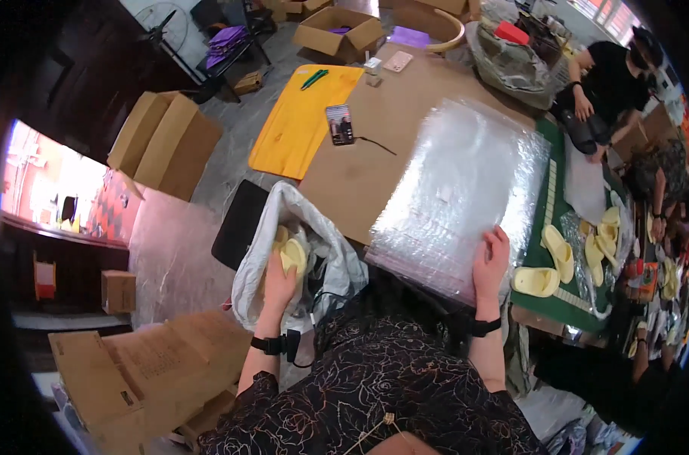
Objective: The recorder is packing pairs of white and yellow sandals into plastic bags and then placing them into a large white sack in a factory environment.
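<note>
The left hand is gripping a pale-yellow slipper, which is protruding beyond its fingers inside the white sack; the right hand, apparently empty, is resting half-curled over plastic sheets. Keeping sack folds off the gripping fingers should prevent snagging.

Daylight Is Brightening a Workroom

Light is pouring through an opening in the dark wall, tinting the grey floor pink. A brown surface is standing mid-room; a window is glowing at upper right.
</note>
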{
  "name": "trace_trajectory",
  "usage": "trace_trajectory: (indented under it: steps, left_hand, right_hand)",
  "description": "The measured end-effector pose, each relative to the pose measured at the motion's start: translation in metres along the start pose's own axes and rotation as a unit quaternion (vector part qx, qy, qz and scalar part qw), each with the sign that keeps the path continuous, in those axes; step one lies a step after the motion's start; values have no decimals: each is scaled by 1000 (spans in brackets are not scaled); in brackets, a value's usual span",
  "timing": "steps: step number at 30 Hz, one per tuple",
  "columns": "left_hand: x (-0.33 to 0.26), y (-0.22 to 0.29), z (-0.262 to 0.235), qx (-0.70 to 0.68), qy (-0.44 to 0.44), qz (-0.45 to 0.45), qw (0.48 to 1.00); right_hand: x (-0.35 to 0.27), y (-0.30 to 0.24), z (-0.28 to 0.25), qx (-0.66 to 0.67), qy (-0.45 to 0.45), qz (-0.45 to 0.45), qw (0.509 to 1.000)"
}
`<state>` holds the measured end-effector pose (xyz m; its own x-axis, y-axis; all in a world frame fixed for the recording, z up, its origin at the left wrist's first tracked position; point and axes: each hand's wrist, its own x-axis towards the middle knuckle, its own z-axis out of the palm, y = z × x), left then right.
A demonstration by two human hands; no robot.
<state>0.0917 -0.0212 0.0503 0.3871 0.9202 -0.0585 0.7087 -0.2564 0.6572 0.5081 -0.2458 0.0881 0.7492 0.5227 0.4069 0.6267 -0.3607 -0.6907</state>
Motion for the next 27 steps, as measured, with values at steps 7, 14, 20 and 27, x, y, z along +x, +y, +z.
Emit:
trace_trajectory:
  steps: [7,14,20,27]
  left_hand:
    - [56,224,23,9,-64,400,914]
    - [70,253,140,109,-150,426,885]
    - [56,268,147,80,-110,449,883]
    - [51,271,137,87,-104,442,887]
  right_hand:
    - [2,7,2,12,5,-21,1000]
    - [19,31,-23,478,65,190,855]
    - [-18,193,-100,336,212,352,847]
    - [-26,289,-103,433,156,470,753]
